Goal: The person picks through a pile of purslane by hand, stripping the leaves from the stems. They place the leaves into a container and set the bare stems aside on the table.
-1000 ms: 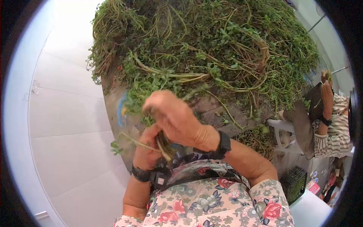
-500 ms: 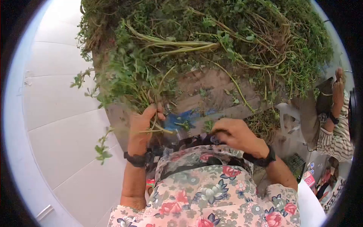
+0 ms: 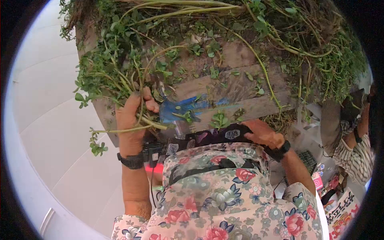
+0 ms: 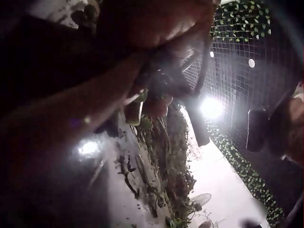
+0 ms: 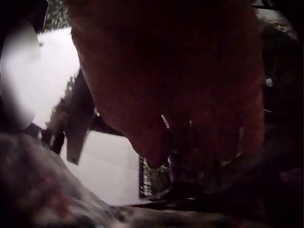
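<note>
Bunch and hands at the table edge. The bunch (image 3: 114, 82) is gripped in the left hand (image 3: 132, 120), with the thumb and fingers curled round its stems. Its leafy tops are spread over the table (image 3: 236, 52) beyond the hand, and its bare stem ends are pointed back toward the shirt (image 3: 224, 196). One stem is extended crosswise past the hand, and its sprig (image 3: 98, 149) is hung outside the table edge. In the left wrist view, a pale stem end is seen just beside the fingertips.

The two hands are held well apart. The right hand (image 3: 264, 133) is placed at the near table edge, beside a dark patterned cloth (image 3: 200, 138); whether anything is held in it cannot be told, its fingers being darkened in the right wrist view. A dark band is worn on each wrist.

Between the hands, a blue patch (image 3: 172, 114) and loose leaves (image 3: 219, 120) are seen on the wood. Farther off, thick stems (image 3: 180, 11) and a long thin stem (image 3: 256, 56) are laid out, and greens (image 3: 344, 72) are heaped. At the right side, a striped sleeve (image 3: 354, 154) of another person is partly shown.
</note>
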The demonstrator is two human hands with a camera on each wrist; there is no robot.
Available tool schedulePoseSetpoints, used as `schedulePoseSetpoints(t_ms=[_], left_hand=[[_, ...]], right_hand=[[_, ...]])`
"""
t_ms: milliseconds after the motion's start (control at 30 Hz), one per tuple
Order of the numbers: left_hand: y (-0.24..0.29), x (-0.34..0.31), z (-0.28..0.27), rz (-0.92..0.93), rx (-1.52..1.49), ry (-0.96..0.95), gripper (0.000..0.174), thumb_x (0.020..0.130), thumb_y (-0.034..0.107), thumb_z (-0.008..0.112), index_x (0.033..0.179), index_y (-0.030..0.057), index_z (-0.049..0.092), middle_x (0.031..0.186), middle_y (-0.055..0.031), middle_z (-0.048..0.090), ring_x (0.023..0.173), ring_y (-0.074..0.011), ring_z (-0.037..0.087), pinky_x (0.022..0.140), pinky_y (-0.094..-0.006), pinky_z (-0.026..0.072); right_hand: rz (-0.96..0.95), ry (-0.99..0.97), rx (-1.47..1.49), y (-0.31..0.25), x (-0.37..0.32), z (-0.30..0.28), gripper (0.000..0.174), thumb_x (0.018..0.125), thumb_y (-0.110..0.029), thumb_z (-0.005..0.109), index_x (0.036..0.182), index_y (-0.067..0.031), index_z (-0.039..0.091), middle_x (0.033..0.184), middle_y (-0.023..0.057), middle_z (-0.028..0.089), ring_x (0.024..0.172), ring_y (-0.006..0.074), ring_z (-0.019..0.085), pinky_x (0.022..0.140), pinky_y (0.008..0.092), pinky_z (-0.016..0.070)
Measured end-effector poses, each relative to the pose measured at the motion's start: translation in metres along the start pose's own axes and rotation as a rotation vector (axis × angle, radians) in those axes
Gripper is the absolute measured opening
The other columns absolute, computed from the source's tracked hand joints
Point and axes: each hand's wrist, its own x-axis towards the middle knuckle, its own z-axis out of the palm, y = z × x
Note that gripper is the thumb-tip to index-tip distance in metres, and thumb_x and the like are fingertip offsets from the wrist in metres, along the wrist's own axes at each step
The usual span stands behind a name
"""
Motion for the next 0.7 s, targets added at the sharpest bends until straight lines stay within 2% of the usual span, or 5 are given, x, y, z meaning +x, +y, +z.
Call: schedulePoseSetpoints(t_ms=[200, 300, 400, 500, 700], left_hand=[[0.004, -0.003, -0.007, 0.023, -0.050, 0.003, 0.030, 0.085, 0.017, 0.055, 0.102, -0.0069, 0.051, 0.083, -0.0112, 0.054, 0.065, -0.0186, 0.053, 0.061, -0.0347, 0.0465], [0.010, -0.003, -0.008, 0.081, -0.088, -0.024, 0.029, 0.085, 0.016, 0.054, 0.102, -0.0071, 0.051, 0.084, -0.0113, 0.054, 0.065, -0.0189, 0.053, 0.061, -0.0352, 0.0465], [0.011, -0.003, -0.009, 0.036, -0.086, 0.021, 0.031, 0.085, 0.017, 0.053, 0.106, -0.0069, 0.049, 0.084, -0.0118, 0.054, 0.066, -0.0188, 0.052, 0.061, -0.0348, 0.0462], [0.009, -0.002, -0.009, 0.049, -0.009, 0.032, 0.034, 0.085, 0.019, 0.053, 0.106, -0.0074, 0.049, 0.084, -0.0115, 0.052, 0.066, -0.0181, 0.051, 0.059, -0.0340, 0.0446], [0.017, -0.005, -0.015, 0.041, 0.001, 0.054, 0.035, 0.086, 0.022, 0.052, 0.111, -0.0022, 0.046, 0.083, -0.0090, 0.048, 0.063, -0.0157, 0.047, 0.055, -0.0315, 0.0399]], right_hand=[[0.216, -0.280, -0.188, 0.013, 0.019, 0.006, 0.027, 0.075, -0.020, 0.058, 0.095, -0.0012, 0.061, 0.085, 0.0221, 0.060, 0.082, 0.0368, 0.058, 0.076, 0.0445, 0.0454], [0.666, -0.445, 0.043, -0.010, 0.026, -0.029, 0.021, 0.078, -0.018, 0.054, 0.089, -0.0018, 0.061, 0.078, 0.0201, 0.060, 0.073, 0.0329, 0.058, 0.072, 0.0424, 0.0451], [0.262, -0.723, 0.346, -0.011, 0.008, -0.065, 0.021, 0.082, -0.021, 0.051, 0.088, -0.0033, 0.060, 0.076, 0.0181, 0.059, 0.070, 0.0280, 0.056, 0.069, 0.0399, 0.0441], [0.415, -1.160, 0.363, 0.003, -0.003, -0.076, 0.023, 0.084, -0.023, 0.051, 0.091, -0.0017, 0.057, 0.079, 0.0161, 0.057, 0.072, 0.0247, 0.054, 0.069, 0.0389, 0.0440], [0.285, -0.999, 0.481, 0.024, -0.028, -0.018, 0.028, 0.084, -0.026, 0.051, 0.094, 0.0001, 0.057, 0.083, 0.0118, 0.058, 0.076, 0.0233, 0.055, 0.070, 0.0370, 0.0442]])
